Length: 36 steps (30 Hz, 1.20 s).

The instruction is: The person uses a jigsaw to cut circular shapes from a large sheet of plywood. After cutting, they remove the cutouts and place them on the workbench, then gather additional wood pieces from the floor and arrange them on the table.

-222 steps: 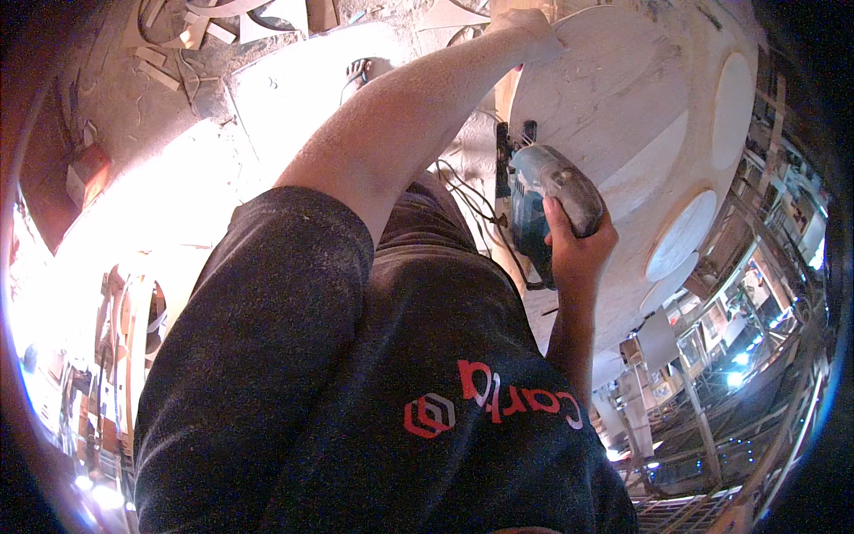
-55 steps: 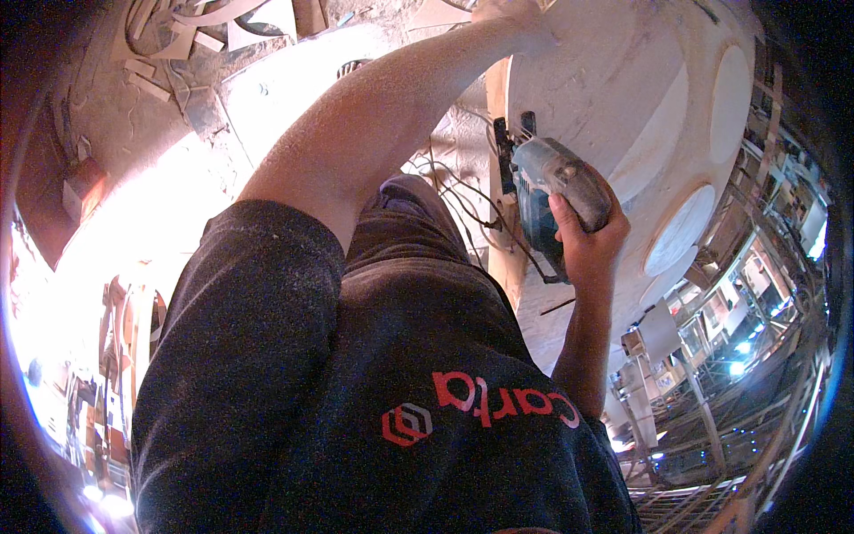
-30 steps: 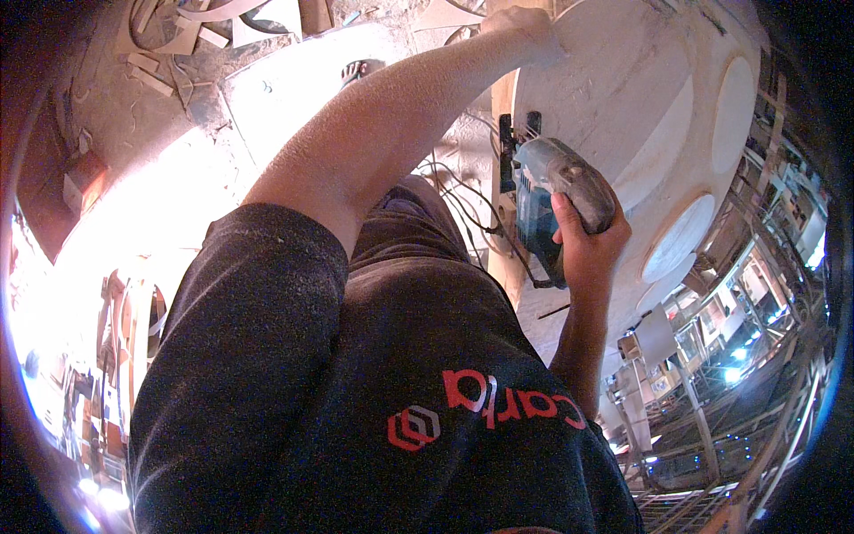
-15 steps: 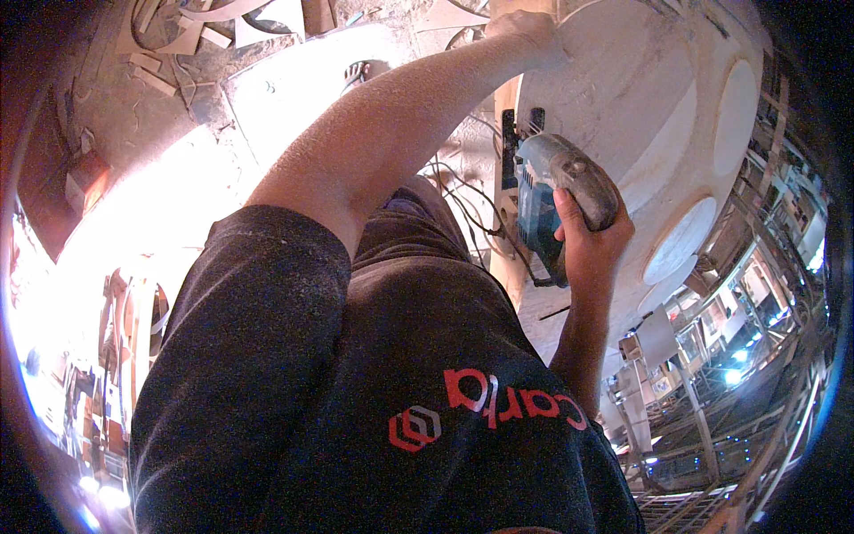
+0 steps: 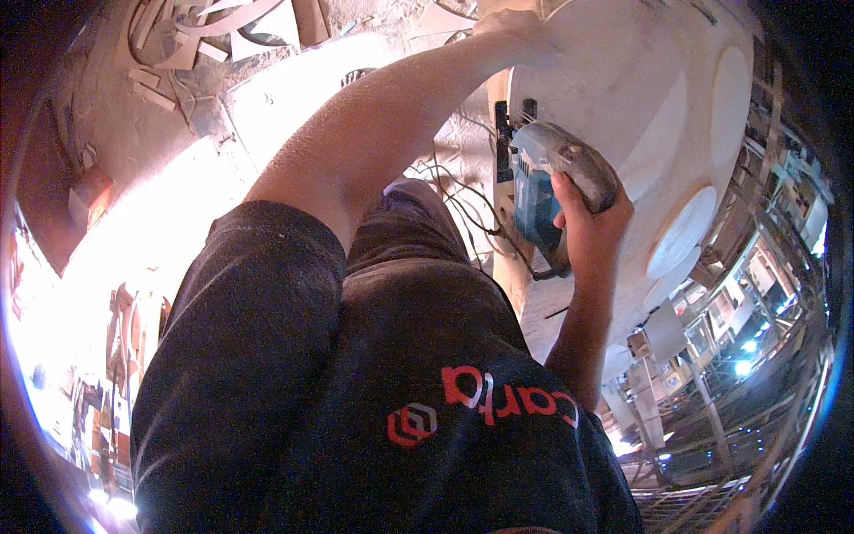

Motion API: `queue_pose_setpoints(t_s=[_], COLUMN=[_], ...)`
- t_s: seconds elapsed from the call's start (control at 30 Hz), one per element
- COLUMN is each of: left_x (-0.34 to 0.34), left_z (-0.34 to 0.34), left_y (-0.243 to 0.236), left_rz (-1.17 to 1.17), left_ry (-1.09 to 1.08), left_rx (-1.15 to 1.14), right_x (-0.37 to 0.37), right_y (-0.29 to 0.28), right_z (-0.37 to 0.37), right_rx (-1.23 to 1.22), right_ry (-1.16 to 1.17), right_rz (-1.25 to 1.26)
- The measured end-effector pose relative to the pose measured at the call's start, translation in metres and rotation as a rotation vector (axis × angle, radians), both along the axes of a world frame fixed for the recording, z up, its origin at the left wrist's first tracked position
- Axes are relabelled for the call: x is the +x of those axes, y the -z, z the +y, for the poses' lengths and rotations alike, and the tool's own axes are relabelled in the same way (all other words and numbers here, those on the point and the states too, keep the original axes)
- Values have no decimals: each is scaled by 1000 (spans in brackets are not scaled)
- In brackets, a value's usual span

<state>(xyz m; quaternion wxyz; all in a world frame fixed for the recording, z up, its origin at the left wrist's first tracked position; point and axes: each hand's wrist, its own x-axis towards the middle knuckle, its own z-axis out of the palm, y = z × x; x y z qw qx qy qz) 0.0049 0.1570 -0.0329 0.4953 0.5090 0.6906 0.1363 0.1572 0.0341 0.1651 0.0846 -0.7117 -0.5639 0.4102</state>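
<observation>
My right hand (image 5: 594, 227) is wrapped round the handle of a teal and grey jigsaw (image 5: 541, 200), thumb along its side. The jigsaw's black base (image 5: 503, 142) sits at the near left edge of a large pale wooden board (image 5: 614, 98); the blade cannot be made out. A dark cord (image 5: 487, 227) loops from the tool down toward my legs. My left arm reaches across, and my left hand (image 5: 514, 31) lies at the board's far left edge. Its fingers are too hidden to tell how they are held.
Pale round shapes (image 5: 680, 233) lie along the board's right side. Wood offcuts (image 5: 240, 22), some curved, are scattered on the floor at the far left. Bright sunlight falls across the floor (image 5: 165, 209). Stacked frames and slats (image 5: 712, 418) stand at the lower right.
The view has shifted slightly, carrying the board and jigsaw a little up and left in the picture. Both hands keep their places; my grip on the jigsaw is the same.
</observation>
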Motion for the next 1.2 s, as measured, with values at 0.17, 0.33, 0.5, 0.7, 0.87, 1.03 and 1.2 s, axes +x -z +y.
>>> queue_pose_setpoints(t_s=[0.17,0.33,0.5,0.7,0.87,1.03,1.2], left_x=[-5,-1,15,-3,-9,-4,16], left_z=[-5,-29,-58,-48,-18,42,25], left_y=[-10,-15,3,-1,13,47,23], left_rz=[-10,-200,13,-119,8,146,-23], left_ry=[26,-84,-144,7,-329,523,-53], left_rx=[-39,-188,-25,-203,205,241,89], right_x=[8,32,46,50,43,39,40], right_y=[-7,-7,-7,1,-4,-4,-2], right_z=[8,-1,-18,-23,-24,-20,-28], right_rx=[-106,-81,-76,-29,-45,-33,-6], right_ry=[1,-121,-158,-201,-183,-230,-199], right_rz=[3,33,71,89,64,77,57])
